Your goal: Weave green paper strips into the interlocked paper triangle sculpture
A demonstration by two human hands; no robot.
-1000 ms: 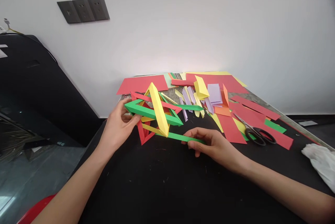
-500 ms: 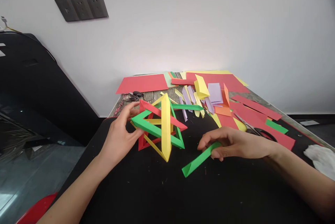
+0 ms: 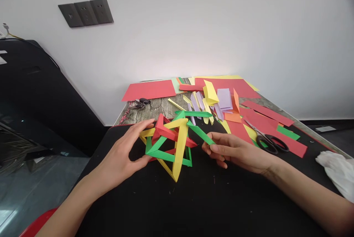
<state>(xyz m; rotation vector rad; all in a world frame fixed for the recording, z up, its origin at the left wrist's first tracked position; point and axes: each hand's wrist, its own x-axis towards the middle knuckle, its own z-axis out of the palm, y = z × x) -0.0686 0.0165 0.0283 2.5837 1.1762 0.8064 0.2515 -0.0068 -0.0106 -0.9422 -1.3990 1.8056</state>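
Observation:
My left hand grips the left side of a paper star model, thumb low and fingers high. The model is an open frame of interlocked red, green and yellow folded strips, resting on the black mat. Between thumb and fingers, my right hand pinches one end of a folded green paper strip. This strip slants up to the left, its far end by the top of the model's yellow bar; whether they touch I cannot tell. Another green strip lies just behind the model.
Black-handled scissors lie on red paper at the right. Behind are purple and yellow folded pieces, a red sheet and a small dark-handled tool. A crumpled white tissue sits at the right edge.
My right hand has raised the green strip and brought it left to the model's upper right; the strip now slants the other way. The model has turned and tilted in my left hand.

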